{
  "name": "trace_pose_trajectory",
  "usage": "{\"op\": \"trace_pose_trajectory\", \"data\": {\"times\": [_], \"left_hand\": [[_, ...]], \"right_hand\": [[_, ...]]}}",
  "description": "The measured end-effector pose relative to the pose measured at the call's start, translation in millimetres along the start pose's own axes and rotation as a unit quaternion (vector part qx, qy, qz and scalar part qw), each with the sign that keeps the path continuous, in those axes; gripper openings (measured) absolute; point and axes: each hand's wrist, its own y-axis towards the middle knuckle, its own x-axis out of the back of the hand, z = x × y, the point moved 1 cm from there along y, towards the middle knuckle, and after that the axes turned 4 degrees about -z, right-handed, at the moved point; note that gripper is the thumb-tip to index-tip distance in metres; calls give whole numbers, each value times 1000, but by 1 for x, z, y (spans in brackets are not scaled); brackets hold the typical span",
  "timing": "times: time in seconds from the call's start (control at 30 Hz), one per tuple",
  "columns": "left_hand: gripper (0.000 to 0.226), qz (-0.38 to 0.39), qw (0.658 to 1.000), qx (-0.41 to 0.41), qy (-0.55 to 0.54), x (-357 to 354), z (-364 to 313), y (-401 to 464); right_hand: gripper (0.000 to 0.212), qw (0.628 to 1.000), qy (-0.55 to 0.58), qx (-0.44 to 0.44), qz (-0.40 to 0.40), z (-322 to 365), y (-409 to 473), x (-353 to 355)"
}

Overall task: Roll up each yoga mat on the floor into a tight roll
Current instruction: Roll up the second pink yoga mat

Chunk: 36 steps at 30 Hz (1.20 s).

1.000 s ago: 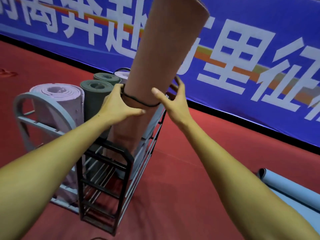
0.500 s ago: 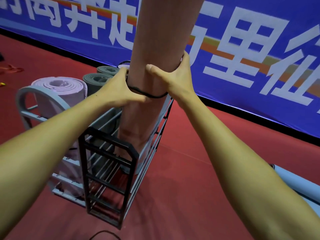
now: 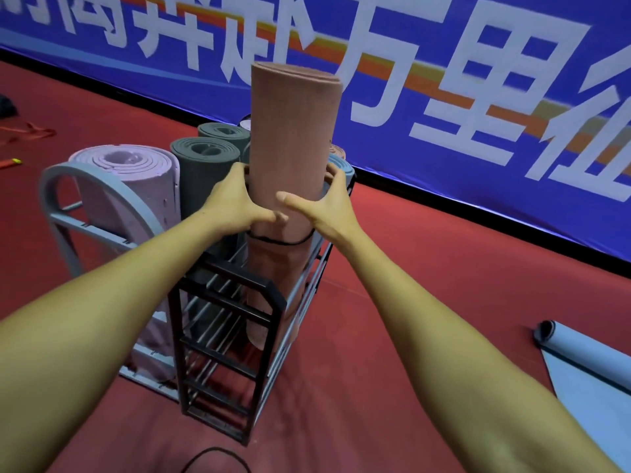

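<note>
Here, pink mat [image 3: 293,138] upright in rack [image 3: 239,302], fingers [image 3: 235,179] around it.

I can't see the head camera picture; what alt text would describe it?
Both hands, left hand and right hand, grip an upright pink rolled yoga mat standing in a metal rack beside purple and grey rolled mats. A light blue mat lies partly unrolled on the red floor.

Sports hall or gym. Evidence: red sport flooring [image 3: 426,268]; long blue banner [image 3: 512,63] with large white characters along the wall; metal storage rack [image 3: 218,322] holding upright rolled yoga mats [image 3: 205,165]; a light-blue mat [image 3: 587,363] partly unrolled on the floor.
</note>
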Motion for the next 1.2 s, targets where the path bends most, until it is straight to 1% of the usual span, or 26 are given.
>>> {"op": "trace_pose_trajectory", "data": {"times": [0.07, 0.17, 0.27, 0.33, 0.43, 0.5, 0.57, 0.63, 0.7, 0.73, 0.8, 0.87, 0.97, 1.03, 1.07, 1.1, 1.13, 1.2], "left_hand": [[105, -17, 1000, 10, 4, -1, 5, 3], [101, -24, 999, -5, 27, 6, -2, 7], [102, -47, 997, -27, 56, 11, -4, 10], [104, -50, 997, -25, 45, 8, 0, 10], [104, -22, 999, 7, 31, -1, 11, 10], [97, 7, 997, 17, 69, -6, 16, 13], [91, 45, 994, 29, 95, -10, 20, 17], [97, 73, 993, 35, 86, -14, 22, 21], [100, 86, 991, 34, 93, -17, 23, 21], [100, 95, 990, 33, 96, -19, 25, 21], [104, 100, 989, 43, 95, -19, 29, 20], [108, 90, 990, 50, 96, -17, 30, 19], [123, 59, 992, 14, 111, -13, 24, 15], [141, 27, 989, -25, 140, -10, 17, 11], [145, 7, 985, -42, 166, -7, 13, 8], [143, -12, 977, -65, 204, -5, 8, 5], [133, -28, 963, -97, 251, -3, 3, 1], [106, -45, 929, -161, 329, 1, -13, -7]], "right_hand": [[114, 1000, 4, 19, 1, 4, 4, 1], [100, 999, -8, 34, -17, 7, 11, 1], [96, 998, -16, 60, -22, 6, 17, 2], [97, 998, -24, 63, -15, 3, 17, 0], [103, 998, -42, 35, -8, -9, 12, -7], [109, 999, -51, 8, 10, -16, 10, -10], [120, 999, -43, -25, 16, -21, 9, -12], [127, 996, -72, -55, -1, -29, 8, -16], [122, 985, -159, -61, -6, -38, 5, -18], [119, 982, -179, -58, 2, -42, 3, -19], [118, 988, -145, -55, 17, -46, 0, -22], [117, 990, -128, -56, 13, -42, -4, -23], [108, 990, -124, -62, 10, -39, -8, -25], [104, 989, -134, -62, 14, -39, -9, -24], [104, 988, -142, -61, 17, -38, -10, -21], [106, 987, -150, -57, 19, -37, -11, -16], [108, 986, -157, -53, 22, -37, -13, -9], [104, 985, -165, -47, 26, -37, -19, 9]]}}
